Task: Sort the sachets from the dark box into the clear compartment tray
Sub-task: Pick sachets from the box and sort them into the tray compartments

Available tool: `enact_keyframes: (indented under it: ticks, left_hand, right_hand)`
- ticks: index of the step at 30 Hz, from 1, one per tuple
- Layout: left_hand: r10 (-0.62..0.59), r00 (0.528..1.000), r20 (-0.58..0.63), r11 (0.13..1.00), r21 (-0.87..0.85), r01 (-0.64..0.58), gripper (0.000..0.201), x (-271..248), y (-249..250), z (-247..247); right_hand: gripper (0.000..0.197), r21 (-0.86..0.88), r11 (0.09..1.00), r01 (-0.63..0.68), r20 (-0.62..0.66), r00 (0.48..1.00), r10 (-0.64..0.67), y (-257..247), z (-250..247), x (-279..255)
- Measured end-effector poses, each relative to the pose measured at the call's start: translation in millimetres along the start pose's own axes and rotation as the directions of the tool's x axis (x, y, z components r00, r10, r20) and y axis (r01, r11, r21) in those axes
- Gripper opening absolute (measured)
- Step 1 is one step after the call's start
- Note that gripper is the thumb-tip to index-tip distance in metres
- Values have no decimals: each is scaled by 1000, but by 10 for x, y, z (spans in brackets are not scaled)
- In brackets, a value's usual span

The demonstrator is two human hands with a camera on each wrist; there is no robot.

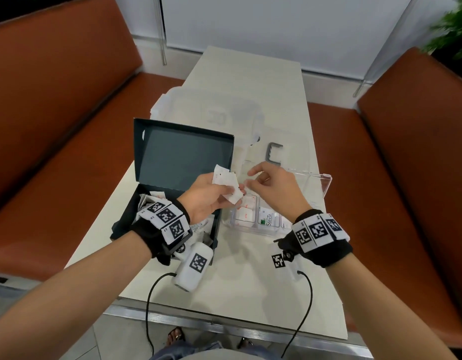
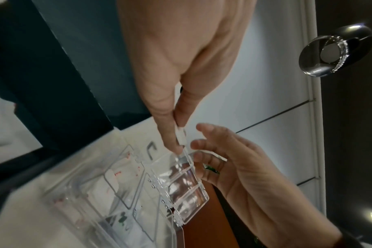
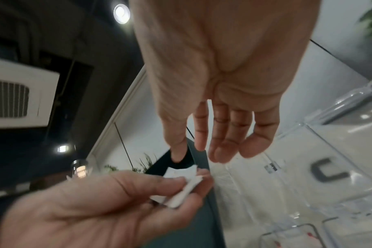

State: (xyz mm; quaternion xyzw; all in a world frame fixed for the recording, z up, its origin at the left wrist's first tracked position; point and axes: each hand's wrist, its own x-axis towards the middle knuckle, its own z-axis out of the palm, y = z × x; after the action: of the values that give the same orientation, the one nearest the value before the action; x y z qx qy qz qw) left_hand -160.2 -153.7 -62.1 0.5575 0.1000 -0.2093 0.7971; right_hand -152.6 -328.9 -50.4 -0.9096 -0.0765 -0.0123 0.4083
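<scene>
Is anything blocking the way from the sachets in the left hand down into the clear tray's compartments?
Nothing visible does. The left hand pinches a few white sachets just above the clear compartment tray, whose lid is swung open. The right hand hovers open beside them, over the tray, not covering the near compartments.

a pale table (image 1: 250, 81) runs up the middle of the head view, with an orange-brown bench seat (image 1: 55, 105) along its 9 o'clock side and another orange-brown seat (image 1: 406, 152) along its 3 o'clock side. at the far end, toward 12 o'clock, stands a white wall panel (image 1: 276, 22). a blurred green plant (image 1: 453, 29) fills the corner at 1 o'clock. on the table lies a grey c-shaped handle (image 1: 274, 154), just past centre, and beyond it, toward 11 o'clock, a clear plastic container (image 1: 211, 110). at 6 o'clock, under the table edge, sandalled feet (image 1: 176, 335) show on the floor. the right wrist view catches a round ceiling light (image 3: 121, 13) at 11 o'clock and a white vent (image 3: 17, 95) at 9 o'clock.
</scene>
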Motion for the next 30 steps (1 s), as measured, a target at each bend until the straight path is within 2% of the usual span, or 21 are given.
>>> enact_keyframes:
  ticks: [3, 5, 10, 13, 18, 20, 23, 27, 30]
  left_hand:
    - [17, 1000, 24, 998, 52, -19, 24, 33, -34, 150]
    - [19, 999, 34, 999, 38, -20, 26, 74, -40, 273]
    - [-8, 995, 101, 1000, 8, 7, 21, 176, -67, 614]
    - [21, 993, 116, 995, 90, -32, 30, 210, -130, 789]
    - [67, 989, 130, 974, 206, -93, 24, 288, -220, 1061]
    - [55, 989, 134, 975, 205, -82, 17, 302, -223, 1062]
    - [35, 986, 161, 970, 231, -72, 17, 328, -232, 1096]
    - [37, 993, 115, 971, 230, -63, 17, 348, -223, 1087]
    - [36, 994, 101, 976, 211, -57, 18, 351, -225, 1049]
  right_hand:
    - [44, 89, 995, -46, 110, 993, 36, -28, -111, -77]
    - [48, 150, 986, -74, 113, 992, 57, 10, -236, -88]
    - [34, 176, 979, -105, 94, 992, 90, 244, -656, -132]
    - [30, 111, 988, -105, 142, 986, 89, 348, -822, -191]
    - [15, 34, 993, -114, 61, 992, 112, 556, -987, -253]
    - [15, 64, 986, -155, 30, 988, 153, 622, -1010, -257]
    - [22, 142, 968, -208, -5, 978, 211, 765, -1112, -294]
    - [17, 182, 937, -297, 42, 955, 294, 886, -1032, -303]
    - [10, 37, 947, -320, 54, 947, 317, 933, -802, -261]
